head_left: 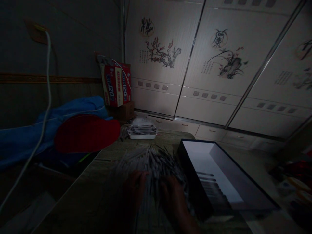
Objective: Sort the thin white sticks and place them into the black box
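Nearest, two bare hands work at a loose pile of thin sticks (153,162) on the table (90,185), and that pile serves as the landmark. The left hand (136,185) is at its near left side, fingers bent, and the right hand (172,193) is at its near right side, fingers curled inward. Both touch or nearly touch the sticks; the dimness and blur make it impossible to tell whether either hand is closed on any. The sticks fan out beyond the fingers, pale on the left of the pile and darker on the right. Just right of the pile stands an open box (243,175), dark outside and white inside, with a row of slim dark sticks (212,185) lying in it. Behind the pile, near the table's far edge, a white tray (142,136) holds more sticks. Left of the pile, beyond the table edge, a red rounded thing (85,133) lies against blue cloth (73,107). Farther behind the pile are a red and cream carton (117,84) and, farthest, pale cabinet doors (165,74) painted with plants.
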{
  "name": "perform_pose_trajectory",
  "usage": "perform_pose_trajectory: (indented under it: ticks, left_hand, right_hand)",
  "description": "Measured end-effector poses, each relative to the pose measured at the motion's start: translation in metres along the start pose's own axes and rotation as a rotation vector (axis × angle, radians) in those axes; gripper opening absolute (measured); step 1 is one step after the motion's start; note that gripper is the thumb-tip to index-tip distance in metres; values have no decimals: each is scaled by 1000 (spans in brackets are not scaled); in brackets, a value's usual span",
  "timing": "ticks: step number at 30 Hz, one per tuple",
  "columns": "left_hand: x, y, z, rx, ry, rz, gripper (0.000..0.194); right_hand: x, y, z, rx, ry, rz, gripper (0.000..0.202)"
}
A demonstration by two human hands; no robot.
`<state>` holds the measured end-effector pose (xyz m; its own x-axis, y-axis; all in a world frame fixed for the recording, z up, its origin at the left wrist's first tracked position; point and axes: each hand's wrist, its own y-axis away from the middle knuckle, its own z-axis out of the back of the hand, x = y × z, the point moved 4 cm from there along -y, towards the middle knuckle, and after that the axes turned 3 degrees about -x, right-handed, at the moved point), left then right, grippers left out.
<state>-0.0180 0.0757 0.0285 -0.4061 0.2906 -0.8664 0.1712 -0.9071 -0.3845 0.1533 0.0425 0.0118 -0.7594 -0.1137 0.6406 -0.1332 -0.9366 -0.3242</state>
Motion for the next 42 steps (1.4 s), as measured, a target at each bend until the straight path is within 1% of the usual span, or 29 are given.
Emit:
perform_pose_trajectory:
  ticks: [4, 6, 9, 12, 16, 19, 22, 25, 27, 30, 32, 33, 35, 38, 40, 42]
  left_hand:
    - [0, 1, 1, 19, -7, 14, 38]
    - [-2, 2, 0, 38, -6, 10, 37]
    - [-6, 3, -1, 31, -2, -12, 35]
    - [-7, 4, -1, 38, -1, -16, 34]
    - [-6, 4, 0, 8, 16, -18, 31]
    - [-3, 3, -1, 20, 27, -10, 32]
    - [-1, 3, -3, 34, 17, -6, 31]
    - [0, 4, -3, 38, 2, -5, 29]
    - [1, 6, -3, 37, -4, -10, 28]
    - [1, 7, -5, 51, 3, -57, 28]
    - [1, 6, -6, 55, 16, -82, 31]
    - [1, 5, -6, 50, 20, -80, 32]
    - [0, 5, -5, 41, 25, -66, 31]
    - [-5, 5, -3, 28, 15, -58, 29]
    - [-7, 6, -2, 27, 3, -54, 29]
    - [-7, 7, -3, 20, -1, -50, 28]
  right_hand:
    - [-8, 3, 8, -83, -101, -50, 25]
    - [-9, 4, 13, -99, -123, -62, 21]
    - [-9, 8, 17, -102, -129, -59, 17]
    - [-11, 17, 13, -137, -104, -27, 19]
    - [-15, 30, -4, -181, -87, -9, 28]
    - [-13, 33, -5, -194, -108, 1, 33]
    - [-3, 33, 7, -116, -117, 16, 29]
    - [3, 35, 16, 10, 21, -34, 24]
    - [4, 41, 12, 110, 163, -52, 24]
    - [-2, 51, -4, 264, 383, -76, 37]
    - [-4, 55, -14, 337, 463, -71, 39]
    - [-4, 57, -16, 337, 486, -65, 40]
    - [0, 57, -16, 280, 508, -65, 40]
    - [4, 57, -9, 165, 525, -107, 30]
    - [6, 58, -2, 90, 479, -101, 21]
    - [5, 58, 6, -19, 372, -80, 15]
